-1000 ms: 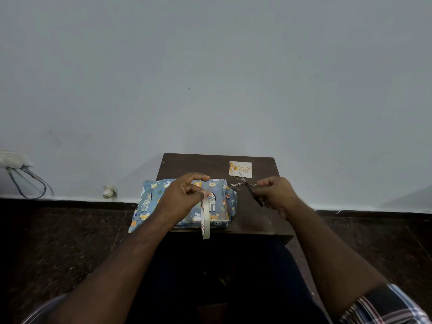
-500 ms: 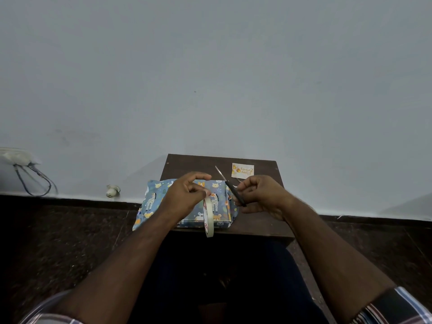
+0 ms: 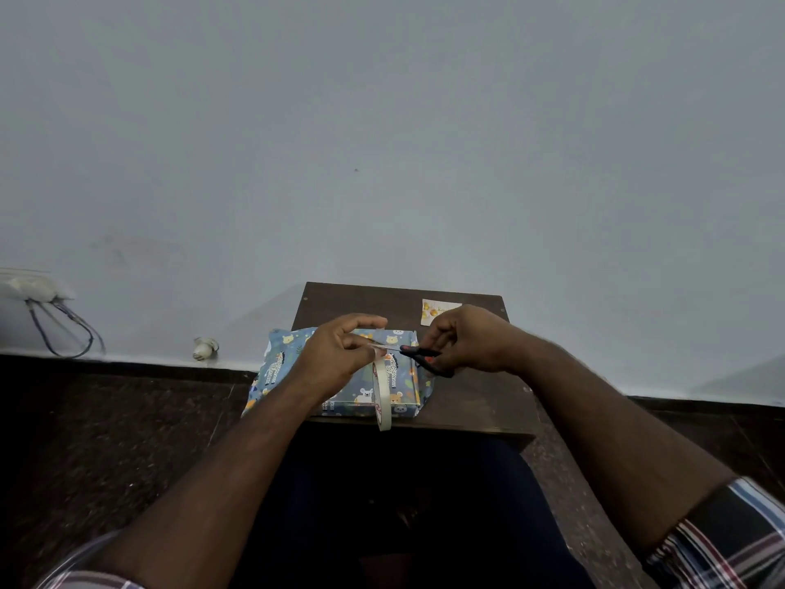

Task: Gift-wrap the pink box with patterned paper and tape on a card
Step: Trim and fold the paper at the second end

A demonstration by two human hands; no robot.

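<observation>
— Where was the wrapped box (image 3: 399, 386)?
— On the bench (image 3: 475, 401), directly under the left hand (image 3: 340, 359), whose fingers (image 3: 361, 341) pinched a strip of tape; the tape roll (image 3: 381, 395) hung below them.
— And the right hand (image 3: 465, 338)?
— Its fingers curled round the scissors (image 3: 418, 354), blades at the strip. The card (image 3: 431, 310) lay just beyond them.

The left hand (image 3: 335, 359) covers the middle of the wrapped box (image 3: 382, 384), so the pink box itself cannot be seen. The card (image 3: 437, 310) is partly behind the right hand (image 3: 465, 340), its print too small to read. The scissors (image 3: 418, 354) handles sit inside curled fingers. Both sleeves run off the bottom edge.
</observation>
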